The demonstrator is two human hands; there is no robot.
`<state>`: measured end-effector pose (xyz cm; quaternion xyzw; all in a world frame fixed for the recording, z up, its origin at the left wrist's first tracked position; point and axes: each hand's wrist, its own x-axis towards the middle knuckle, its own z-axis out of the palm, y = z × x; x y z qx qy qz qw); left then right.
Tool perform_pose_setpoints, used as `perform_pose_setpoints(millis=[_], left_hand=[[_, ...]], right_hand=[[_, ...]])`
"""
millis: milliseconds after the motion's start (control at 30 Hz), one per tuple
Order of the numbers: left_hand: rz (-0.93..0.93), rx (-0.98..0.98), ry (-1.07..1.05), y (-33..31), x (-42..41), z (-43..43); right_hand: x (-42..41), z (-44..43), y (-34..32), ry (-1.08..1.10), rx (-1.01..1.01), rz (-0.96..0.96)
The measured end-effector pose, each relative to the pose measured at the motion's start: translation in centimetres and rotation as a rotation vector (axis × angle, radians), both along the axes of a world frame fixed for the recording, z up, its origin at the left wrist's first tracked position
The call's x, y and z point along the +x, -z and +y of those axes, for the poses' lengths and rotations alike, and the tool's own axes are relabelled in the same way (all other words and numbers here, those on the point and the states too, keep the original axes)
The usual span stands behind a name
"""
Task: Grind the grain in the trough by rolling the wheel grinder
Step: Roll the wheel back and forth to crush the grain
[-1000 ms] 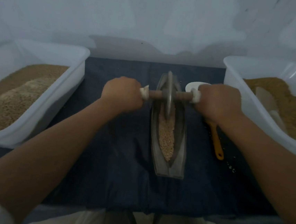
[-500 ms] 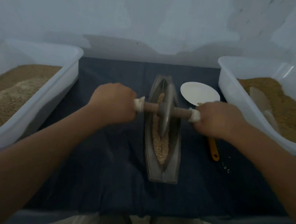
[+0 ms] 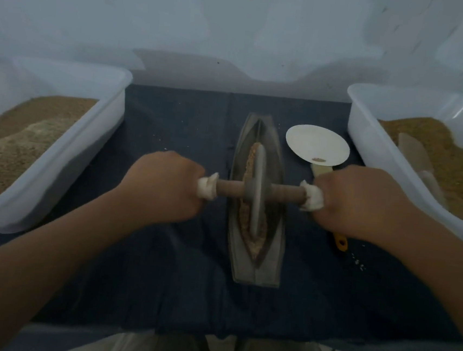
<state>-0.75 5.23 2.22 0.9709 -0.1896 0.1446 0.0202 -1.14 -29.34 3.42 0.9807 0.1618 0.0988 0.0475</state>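
A boat-shaped grey trough [image 3: 270,249] lies lengthwise on the dark cloth in the middle. Tan grain [image 3: 251,160] fills its groove. The wheel grinder [image 3: 258,189], a grey disc on a brown wooden axle with white-wrapped ends, stands upright in the groove around the trough's middle. My left hand [image 3: 164,186] is closed on the axle's left end. My right hand [image 3: 360,202] is closed on the right end.
A white tub [image 3: 65,159] of pale grain stands at the left. Another white tub [image 3: 368,149] of browner grain with a scoop in it stands at the right. A white round spoon [image 3: 316,145] with an orange handle end [image 3: 340,242] lies right of the trough, with spilled grains nearby.
Both hands pulled the grinder toward me along the trough, from its far end to about the middle. The grain is pushed up along the wheel's sides.
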Motion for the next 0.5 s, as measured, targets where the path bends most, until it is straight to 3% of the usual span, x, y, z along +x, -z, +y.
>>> perform_pose_setpoints(millis=[167,267,400,500], left_hand=[[-0.053,0.040,-0.191,-0.5,7.1,-2.7],[0.028,0.043,-0.222,-1.9,10.0,-3.7],[0.113,0.076,-0.129,-1.4,5.8,-2.5],[-0.037,0.060,0.024,-0.6,0.9,-0.6]], right_hand=[[7.5,2.9,-1.8,0.225,-0.104,0.010],[9.6,3.6,-2.6,0.269,-0.121,0.059],[5.7,3.1,-3.4,0.193,-0.105,0.198],[0.5,1.1,-2.7,0.128,-0.058,0.337]])
